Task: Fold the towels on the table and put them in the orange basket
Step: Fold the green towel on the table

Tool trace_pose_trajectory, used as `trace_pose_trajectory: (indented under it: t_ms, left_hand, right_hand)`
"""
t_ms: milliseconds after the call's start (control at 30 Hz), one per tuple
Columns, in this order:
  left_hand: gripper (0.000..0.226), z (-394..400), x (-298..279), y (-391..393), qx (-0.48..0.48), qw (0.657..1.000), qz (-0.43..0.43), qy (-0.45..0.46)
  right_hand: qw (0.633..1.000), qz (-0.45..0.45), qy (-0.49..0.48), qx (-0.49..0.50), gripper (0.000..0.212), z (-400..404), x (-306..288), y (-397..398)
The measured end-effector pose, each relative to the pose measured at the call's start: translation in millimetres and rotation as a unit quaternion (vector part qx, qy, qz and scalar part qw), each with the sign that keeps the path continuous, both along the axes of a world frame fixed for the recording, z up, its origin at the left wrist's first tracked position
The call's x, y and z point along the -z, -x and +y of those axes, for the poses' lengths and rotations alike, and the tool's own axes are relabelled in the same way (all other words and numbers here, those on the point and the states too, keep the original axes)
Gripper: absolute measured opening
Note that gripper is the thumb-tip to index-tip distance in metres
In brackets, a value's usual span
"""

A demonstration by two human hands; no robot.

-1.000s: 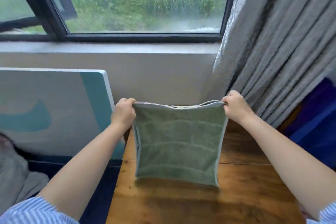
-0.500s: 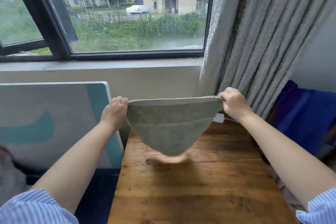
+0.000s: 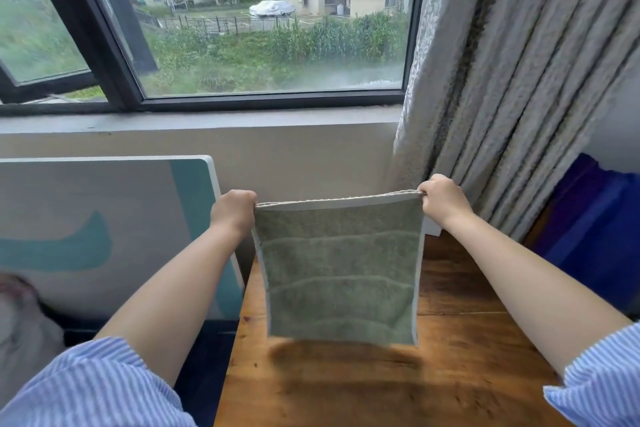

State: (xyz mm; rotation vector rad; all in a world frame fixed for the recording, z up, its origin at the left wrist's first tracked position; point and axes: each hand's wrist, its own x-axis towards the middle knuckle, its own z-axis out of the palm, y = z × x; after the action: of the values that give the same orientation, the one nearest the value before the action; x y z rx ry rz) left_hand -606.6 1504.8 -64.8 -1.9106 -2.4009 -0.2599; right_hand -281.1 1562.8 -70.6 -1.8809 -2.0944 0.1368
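Here your left hand (image 3: 233, 215) and right hand (image 3: 443, 199) each pinch a top corner of the green towel (image 3: 341, 270), fingers curled tight over its doubled edge. It hangs flat and taut above the wooden table (image 3: 460, 357), its lower edge clear of the wood.

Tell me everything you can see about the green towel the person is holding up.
The green towel is terry-like cloth in muted sage with paler raised wavy bands across it and a light border along its sides. It looks doubled, with two edges showing along the top. It hangs flat and roughly square above the wooden table, its bottom edge seemingly clear of the wood, casting a shadow below. The left hand and right hand pinch its top corners, pulling the upper edge taut.
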Motion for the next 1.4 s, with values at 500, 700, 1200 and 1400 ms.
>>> trace_pose_trajectory:
  t_ms: [500,700,1200,1400]
  left_hand:
    - [0.008,-42,91,18,0.122,0.982,0.091,0.114]
    - [0.022,-106,177,-6,0.187,0.914,0.13,0.337]
    - [0.037,-203,263,-18,0.243,0.865,0.081,0.431]
    - [0.035,-201,266,-21,0.226,0.852,0.084,0.464]
  right_hand:
    - [0.994,-0.018,0.002,-0.107,0.015,-45,95,-13]
    - [0.943,-0.185,0.204,-0.185,0.02,-125,188,-31]
    - [0.882,-0.32,0.217,-0.268,0.038,-215,240,-23]
    - [0.854,-0.346,0.323,-0.216,0.029,-222,257,-19]
